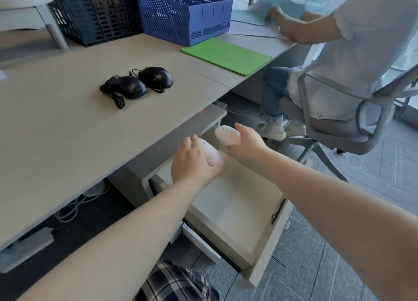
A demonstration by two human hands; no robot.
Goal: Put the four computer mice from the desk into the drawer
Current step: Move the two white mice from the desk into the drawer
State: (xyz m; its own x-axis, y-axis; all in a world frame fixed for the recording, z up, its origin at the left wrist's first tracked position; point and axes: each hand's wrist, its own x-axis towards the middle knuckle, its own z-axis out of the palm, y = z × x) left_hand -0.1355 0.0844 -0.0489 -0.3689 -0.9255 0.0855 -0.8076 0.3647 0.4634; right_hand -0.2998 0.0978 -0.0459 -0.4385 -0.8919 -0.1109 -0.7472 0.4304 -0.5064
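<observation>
Now L hand (194, 162) & R hand (245, 140) each grip a pink mouse — long axes front-to-back — above open drawer (269, 239).

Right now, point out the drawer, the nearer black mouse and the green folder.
drawer (228, 201): head view, bare floor inside.
nearer black mouse (133, 86): head view, top shell.
green folder (226, 55): head view, cover middle.

The two pale mice in my hands (211, 152) (227, 136) look like smooth, satiny plastic. The black mice (134, 86) (157, 76) shine glossier, their cables rubbery. My worktop (67, 124) is matt laminate, the drawer (267, 239) painted metal, the green folder (226, 56) flat paper.
</observation>
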